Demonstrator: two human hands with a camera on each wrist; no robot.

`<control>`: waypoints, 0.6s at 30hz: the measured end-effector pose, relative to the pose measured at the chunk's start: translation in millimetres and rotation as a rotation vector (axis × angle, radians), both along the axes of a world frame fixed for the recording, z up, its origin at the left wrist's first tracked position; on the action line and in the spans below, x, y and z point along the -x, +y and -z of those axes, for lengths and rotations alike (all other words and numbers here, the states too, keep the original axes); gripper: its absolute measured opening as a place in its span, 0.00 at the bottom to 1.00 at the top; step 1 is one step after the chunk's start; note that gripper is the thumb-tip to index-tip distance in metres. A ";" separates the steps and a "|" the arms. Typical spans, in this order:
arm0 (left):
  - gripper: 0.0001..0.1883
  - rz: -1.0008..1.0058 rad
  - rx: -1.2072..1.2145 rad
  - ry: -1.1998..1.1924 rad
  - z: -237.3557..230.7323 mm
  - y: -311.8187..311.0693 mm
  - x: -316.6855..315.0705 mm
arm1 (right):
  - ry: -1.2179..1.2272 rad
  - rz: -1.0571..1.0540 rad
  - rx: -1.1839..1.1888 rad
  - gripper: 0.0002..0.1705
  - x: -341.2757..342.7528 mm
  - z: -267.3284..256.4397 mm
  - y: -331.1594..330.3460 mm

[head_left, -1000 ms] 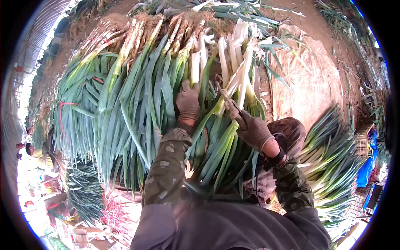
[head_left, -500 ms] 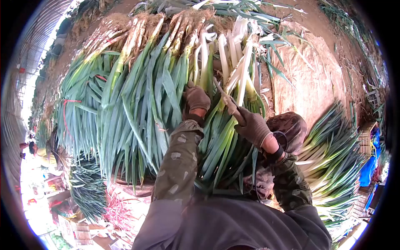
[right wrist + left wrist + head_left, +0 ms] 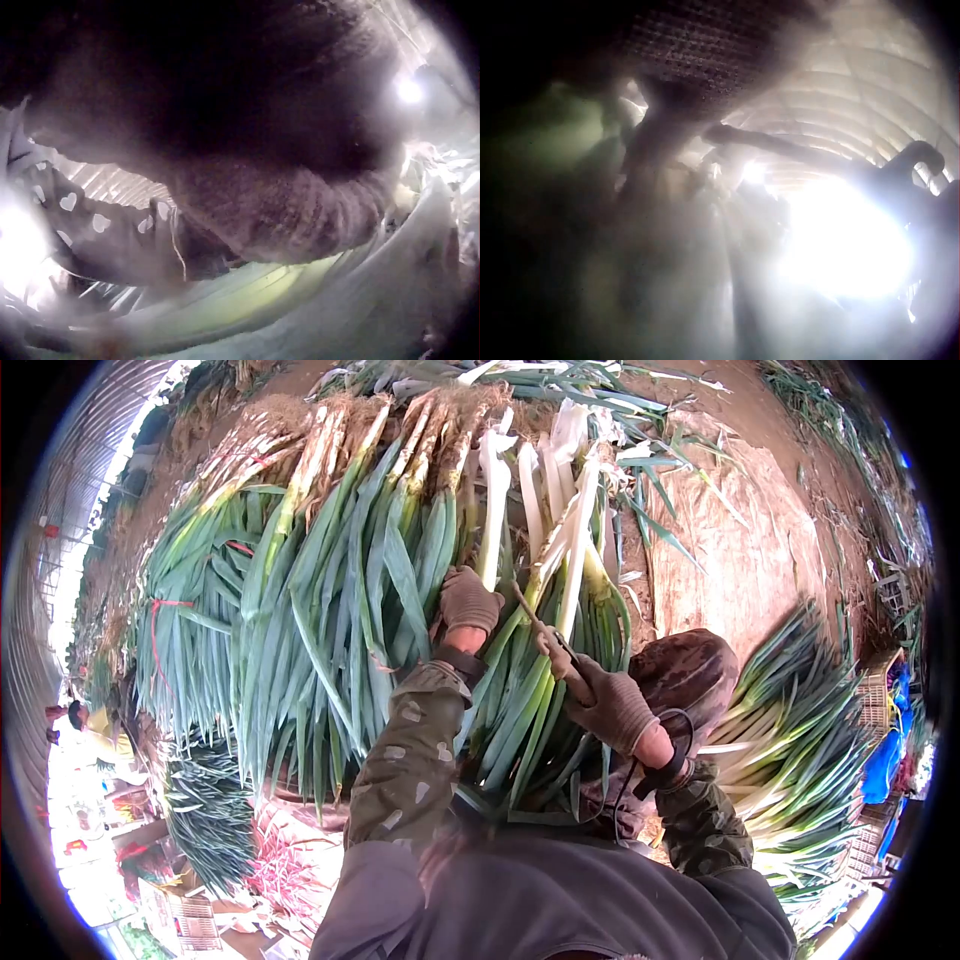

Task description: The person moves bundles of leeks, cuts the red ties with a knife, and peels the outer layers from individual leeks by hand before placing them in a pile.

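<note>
My gloved left hand (image 3: 470, 602) grips a leek (image 3: 493, 510) just below its white shank, amid the long green leaves. That shank points away from me, its root end at the top of the pile. In my gloved right hand (image 3: 612, 712) is a knife (image 3: 550, 632), its narrow blade angled up and left towards the left hand. Peeled white leeks (image 3: 575, 550) lie just beyond the knife. In the left wrist view, the glove (image 3: 712, 60) is dark and the leaves below it are hazy. The right wrist view shows the glove (image 3: 292, 217) over pale green leaves (image 3: 277, 292).
Unpeeled leeks (image 3: 320, 580) with brown roots fill the left side. A tan sheet (image 3: 735, 530) covers ground at the upper right. Another leek pile (image 3: 800, 750) lies right of my knee (image 3: 690, 670). Crates (image 3: 878, 695) stand at the far right, pink strips (image 3: 290, 870) lower left.
My left hand has shifted right from among the green leaves to the white-shanked leek. The right hand keeps hold of the knife, moving slightly down and towards me.
</note>
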State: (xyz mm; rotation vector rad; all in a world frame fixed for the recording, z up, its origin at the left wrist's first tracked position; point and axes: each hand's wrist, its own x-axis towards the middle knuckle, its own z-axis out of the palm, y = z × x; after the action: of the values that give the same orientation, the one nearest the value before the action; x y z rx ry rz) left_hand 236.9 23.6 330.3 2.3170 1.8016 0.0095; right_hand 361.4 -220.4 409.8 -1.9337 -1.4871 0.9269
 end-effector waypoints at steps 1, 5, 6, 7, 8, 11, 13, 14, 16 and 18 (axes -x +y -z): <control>0.35 -0.010 0.073 -0.019 1.4 0.3 -0.7 | -0.002 0.000 -0.002 0.30 1.0 1.4 -1.9; 0.32 0.036 0.027 -0.028 -2.3 -6.5 2.1 | -0.012 0.068 -0.132 0.26 -3.6 11.1 2.8; 0.30 0.043 0.032 -0.042 -3.7 -8.8 1.7 | -0.013 0.106 -0.193 0.25 -6.6 15.3 8.2; 0.29 0.052 0.036 -0.056 -5.4 -11.4 0.3 | -0.017 0.121 -0.158 0.24 -11.2 18.8 17.8; 0.28 0.087 -0.036 -0.042 0.3 -14.8 -1.0 | -0.022 0.137 -0.124 0.23 -18.8 21.9 31.5; 0.25 0.150 -0.139 -0.062 14.5 -26.8 -6.8 | -0.148 0.148 -0.057 0.21 -35.6 16.0 72.6; 0.25 0.137 -0.184 -0.106 16.4 -38.6 -10.2 | -0.144 0.148 -0.006 0.23 -45.6 11.6 98.8; 0.25 0.128 -0.209 -0.127 16.8 -43.5 -11.8 | -0.082 0.150 0.028 0.26 -50.2 10.3 110.8; 0.27 0.140 -0.038 -0.160 11.5 -51.9 -12.9 | -0.029 0.229 -0.026 0.27 -55.8 6.3 127.7; 0.29 0.358 -0.019 -0.095 -2.7 -54.0 -7.3 | -0.080 0.262 -0.192 0.28 -61.0 17.5 135.4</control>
State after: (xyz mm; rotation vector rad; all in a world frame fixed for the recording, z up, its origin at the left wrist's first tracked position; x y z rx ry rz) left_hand 244.3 -30.3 333.0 2.5705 1.3284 0.0805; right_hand 422.5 -85.0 392.3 -1.9821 -1.2744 0.5764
